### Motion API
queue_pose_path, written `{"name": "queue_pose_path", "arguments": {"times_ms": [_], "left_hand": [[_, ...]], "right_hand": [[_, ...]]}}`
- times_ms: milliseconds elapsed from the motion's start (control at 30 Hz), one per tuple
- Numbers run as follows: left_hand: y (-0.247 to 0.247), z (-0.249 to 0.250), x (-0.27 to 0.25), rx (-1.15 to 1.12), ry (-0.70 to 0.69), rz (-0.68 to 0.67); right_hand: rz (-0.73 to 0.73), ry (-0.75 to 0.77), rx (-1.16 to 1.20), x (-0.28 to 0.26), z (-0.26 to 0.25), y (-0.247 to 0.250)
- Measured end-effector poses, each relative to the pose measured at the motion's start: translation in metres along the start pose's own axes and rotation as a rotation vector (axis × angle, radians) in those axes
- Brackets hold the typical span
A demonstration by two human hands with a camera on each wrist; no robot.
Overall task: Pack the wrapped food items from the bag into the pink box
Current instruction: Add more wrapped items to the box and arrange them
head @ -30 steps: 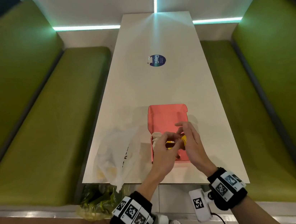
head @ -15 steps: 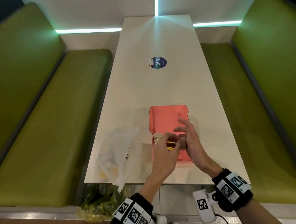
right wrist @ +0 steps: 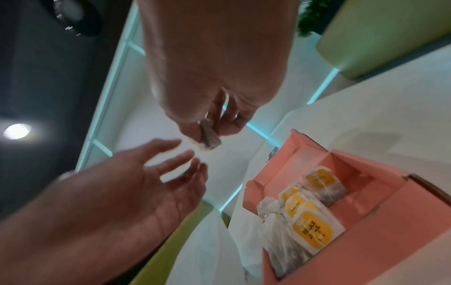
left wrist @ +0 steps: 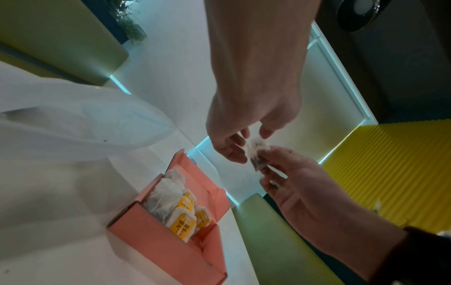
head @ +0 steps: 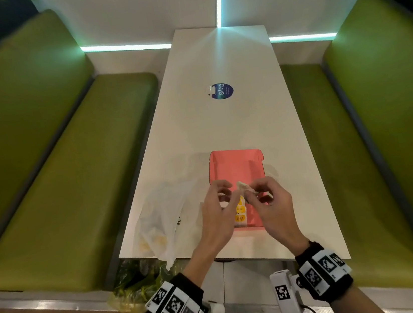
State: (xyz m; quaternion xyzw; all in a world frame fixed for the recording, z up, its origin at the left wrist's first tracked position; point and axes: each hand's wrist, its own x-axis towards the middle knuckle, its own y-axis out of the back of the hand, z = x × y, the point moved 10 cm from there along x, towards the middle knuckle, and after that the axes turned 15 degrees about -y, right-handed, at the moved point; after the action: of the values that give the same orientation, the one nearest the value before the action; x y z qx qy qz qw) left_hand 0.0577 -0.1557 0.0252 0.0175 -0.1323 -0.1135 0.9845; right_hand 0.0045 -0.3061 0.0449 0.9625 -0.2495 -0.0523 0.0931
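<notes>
The pink box (head: pixel 235 164) lies open on the white table (head: pixel 222 128), with several wrapped items with yellow labels (head: pixel 240 213) along its left side, as the left wrist view (left wrist: pixel 180 210) and the right wrist view (right wrist: pixel 307 223) also show. Above the box, my right hand (head: pixel 252 194) pinches one small wrapped item (head: pixel 244 187) between thumb and fingers (right wrist: pixel 207 135). My left hand (head: pixel 227 194) hovers just left of it, fingers spread and holding nothing (left wrist: pixel 234 146). The white translucent bag (head: pixel 165 214) lies left of the box.
A round blue sticker (head: pixel 221 91) sits mid-table. Green benches (head: pixel 56 163) flank both long sides. A green plastic bag of leaves (head: pixel 137 281) lies below the table's near edge. The box's lid flap stands open on the far side.
Both hands have risen from the box. The right hand now holds a small wrapped item above it, and the left hand has opened and drawn slightly left.
</notes>
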Motion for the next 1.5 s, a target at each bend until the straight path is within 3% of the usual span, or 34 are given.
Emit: {"name": "queue_pose_path", "arguments": {"times_ms": [133, 200, 367, 700, 867, 1067, 1167, 1500], "left_hand": [[-0.011, -0.002, -0.006, -0.199, 0.062, -0.028], [-0.005, 0.0, -0.004, -0.195, 0.032, -0.002], [0.005, 0.0, -0.005, -0.16, 0.009, -0.034], [0.013, 0.006, -0.001, 0.001, -0.031, -0.06], [0.008, 0.0, -0.005, -0.081, 0.027, -0.086], [-0.006, 0.012, -0.011, -0.319, 0.1, -0.151], [-0.002, 0.006, -0.012, -0.327, 0.127, -0.118], [0.012, 0.02, -0.002, -0.196, -0.027, -0.059]], "right_hand": [[0.0, 0.22, -0.191, -0.012, -0.018, -0.014], [-0.022, 0.251, -0.231, -0.016, -0.019, -0.02], [-0.052, 0.186, -0.242, -0.019, -0.018, -0.019], [-0.245, 0.115, -0.552, -0.016, -0.004, -0.028], [-0.291, 0.086, -0.408, -0.019, -0.01, -0.028], [-0.352, -0.093, -0.14, -0.027, -0.008, -0.032], [-0.372, -0.099, -0.09, -0.029, -0.014, -0.031], [-0.339, -0.062, -0.056, -0.031, -0.014, -0.022]]}}
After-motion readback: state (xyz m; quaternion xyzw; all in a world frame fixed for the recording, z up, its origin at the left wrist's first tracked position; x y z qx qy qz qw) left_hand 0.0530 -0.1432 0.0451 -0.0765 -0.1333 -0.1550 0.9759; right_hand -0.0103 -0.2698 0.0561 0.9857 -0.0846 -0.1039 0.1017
